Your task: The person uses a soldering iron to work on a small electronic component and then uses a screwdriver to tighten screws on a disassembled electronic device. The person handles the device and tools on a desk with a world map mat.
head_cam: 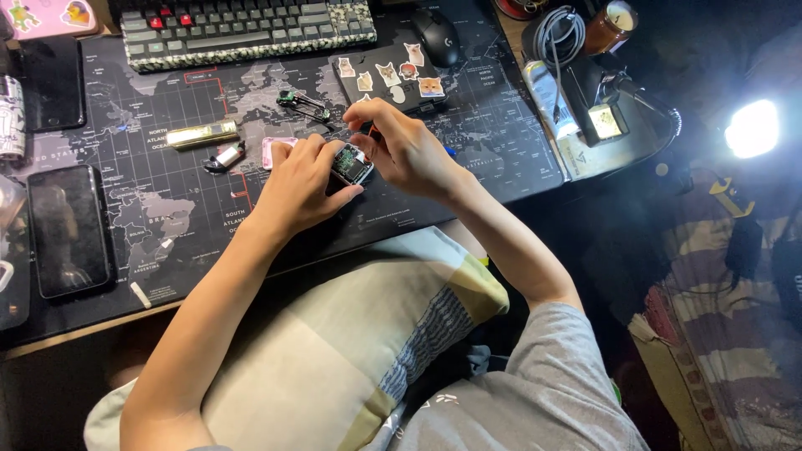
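My left hand (pixel 299 182) grips a small opened electronic device (pixel 351 163), its green circuit board showing, just above a dark world-map desk mat (pixel 192 217). My right hand (pixel 403 146) is pinched on a thin tool whose tip sits at the device's upper right edge. The tool itself is mostly hidden by my fingers. Both hands touch each other over the device.
A keyboard (pixel 242 29) and black mouse (pixel 436 35) lie at the back. A stickered black case (pixel 393 73), a gold bar (pixel 200 134), a pink piece (pixel 271 149), a phone (pixel 68 230) and a lit lamp (pixel 752 127) surround me. A pillow (pixel 351 334) rests on my lap.
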